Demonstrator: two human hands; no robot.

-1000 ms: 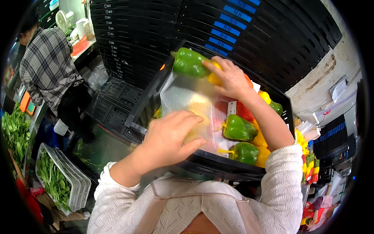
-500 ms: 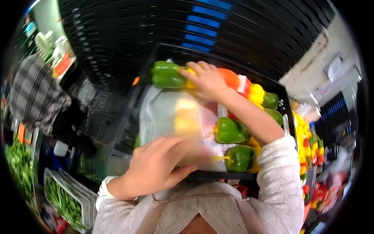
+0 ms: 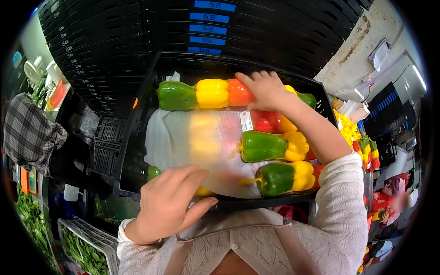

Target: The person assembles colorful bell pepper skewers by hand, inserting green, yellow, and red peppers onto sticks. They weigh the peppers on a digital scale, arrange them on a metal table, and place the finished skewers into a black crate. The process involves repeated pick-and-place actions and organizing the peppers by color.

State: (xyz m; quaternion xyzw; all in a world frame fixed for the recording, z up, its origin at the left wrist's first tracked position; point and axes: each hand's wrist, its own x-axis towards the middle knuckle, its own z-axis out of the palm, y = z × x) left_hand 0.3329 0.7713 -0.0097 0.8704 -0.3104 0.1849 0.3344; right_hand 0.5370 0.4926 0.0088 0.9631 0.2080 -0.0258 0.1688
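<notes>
A black crate [image 3: 137, 133] in front of me holds packs of green, yellow and red bell peppers. Along its far side lies a film-wrapped pack with a green pepper [image 3: 176, 95], a yellow pepper [image 3: 212, 93] and a red pepper [image 3: 240, 93]. My right hand [image 3: 268, 91] rests over the red end of this pack, fingers spread out. At the near left edge hovers my left hand [image 3: 169, 199], open, with thumb and fingers apart and nothing in them. A pale translucent sheet [image 3: 169, 135] covers the peppers below, blurring their colours. Two packs [image 3: 263, 146] lie at the right, partly behind my right forearm.
Tall stacks of black crates [image 3: 114, 36] stand behind. At left are a person in a checked shirt [image 3: 32, 133] and a grey crate of leafy greens [image 3: 85, 250]. More pepper packs [image 3: 366, 153] lie at right, where another person [image 3: 389, 201] is visible.
My right hand has slid right along the far pack, from its yellow pepper to its red one, uncovering the yellow pepper. The view has shifted. My left hand stays near the front edge.
</notes>
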